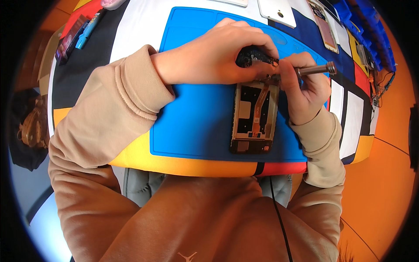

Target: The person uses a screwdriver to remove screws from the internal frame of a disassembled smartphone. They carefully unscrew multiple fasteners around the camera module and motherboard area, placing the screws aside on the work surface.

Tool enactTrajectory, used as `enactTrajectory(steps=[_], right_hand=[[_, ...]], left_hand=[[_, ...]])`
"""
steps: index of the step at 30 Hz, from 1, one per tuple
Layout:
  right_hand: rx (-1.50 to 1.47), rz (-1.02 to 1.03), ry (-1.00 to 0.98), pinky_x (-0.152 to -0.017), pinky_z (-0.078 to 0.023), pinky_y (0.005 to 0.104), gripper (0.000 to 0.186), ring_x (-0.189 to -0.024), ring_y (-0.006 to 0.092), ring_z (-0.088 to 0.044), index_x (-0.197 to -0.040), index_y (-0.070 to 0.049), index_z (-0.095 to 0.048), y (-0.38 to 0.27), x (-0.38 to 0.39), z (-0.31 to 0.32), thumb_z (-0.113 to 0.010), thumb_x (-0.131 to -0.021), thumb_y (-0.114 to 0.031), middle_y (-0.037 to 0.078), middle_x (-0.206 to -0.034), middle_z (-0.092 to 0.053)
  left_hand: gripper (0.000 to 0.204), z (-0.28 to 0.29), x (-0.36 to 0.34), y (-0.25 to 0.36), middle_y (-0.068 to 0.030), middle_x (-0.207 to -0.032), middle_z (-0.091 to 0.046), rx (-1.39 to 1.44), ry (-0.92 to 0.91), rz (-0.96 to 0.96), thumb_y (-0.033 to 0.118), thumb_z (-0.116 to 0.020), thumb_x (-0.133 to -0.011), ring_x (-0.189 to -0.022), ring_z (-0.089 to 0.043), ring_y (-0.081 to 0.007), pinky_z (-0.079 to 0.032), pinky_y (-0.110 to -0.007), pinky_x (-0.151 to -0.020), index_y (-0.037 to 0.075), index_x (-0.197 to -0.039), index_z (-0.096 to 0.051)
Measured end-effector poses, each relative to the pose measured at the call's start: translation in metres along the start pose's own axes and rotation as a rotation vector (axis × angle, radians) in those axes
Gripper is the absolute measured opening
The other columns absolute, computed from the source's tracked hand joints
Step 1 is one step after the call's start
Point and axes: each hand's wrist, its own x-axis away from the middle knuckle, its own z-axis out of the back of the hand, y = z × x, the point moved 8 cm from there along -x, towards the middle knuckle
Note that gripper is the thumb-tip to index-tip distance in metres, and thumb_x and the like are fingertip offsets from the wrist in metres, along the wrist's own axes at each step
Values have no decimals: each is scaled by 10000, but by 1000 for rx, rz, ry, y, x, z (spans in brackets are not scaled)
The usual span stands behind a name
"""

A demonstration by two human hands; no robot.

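Note:
An opened phone frame (246, 142) with an orange ribbon cable (260, 111) lies on a blue mat (196, 126). At its upper end, my left hand (218, 56) arches over a dark circuit-board part (249, 56), its fingers curled around it. Close on its right, my right hand (305, 89) grips a silver metal screwdriver (316, 70) that points leftward. The screwdriver's tip and the exact contact between my fingers and the part are hidden.
A white phone (273, 11) and an opened phone (323, 26) sit beyond the mat. Blue bins (366, 30) and tangled wires (377, 91) are at the right. A dark box (70, 39) and light-blue tool (87, 30) lie upper left.

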Motion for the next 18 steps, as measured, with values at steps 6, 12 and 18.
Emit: enactTrajectory(steps=[6,12,18], right_hand=[[17,20,-9,-541,-400,190,33,-613,32,-550,-952,15,-667,-1,0,-1,-689,-951,-10,10,-734,-650],[60,97,-23,-532,-416,200,53,-601,51,-565,-947,25,-662,-4,-1,-3,-700,-946,-12,28,-737,-648],[65,163,-17,-521,-415,207,59,-586,74,-552,-931,29,-663,-6,1,-4,-708,-939,-8,37,-733,-626]], left_hand=[[331,0,0,-1,-25,-1075,-660,-16,-10,-6,149,-765,-888,-1009,-563,-218,-382,-358,-947,154,-1206,-672],[348,-1,-1,-1,-46,-1122,-665,-32,-36,-23,144,-767,-885,-1069,-577,-236,-384,-361,-989,150,-1220,-673],[373,-1,-1,-1,-54,-1176,-658,-63,-61,-21,144,-766,-887,-1121,-574,-244,-379,-372,-1031,141,-1245,-663]])
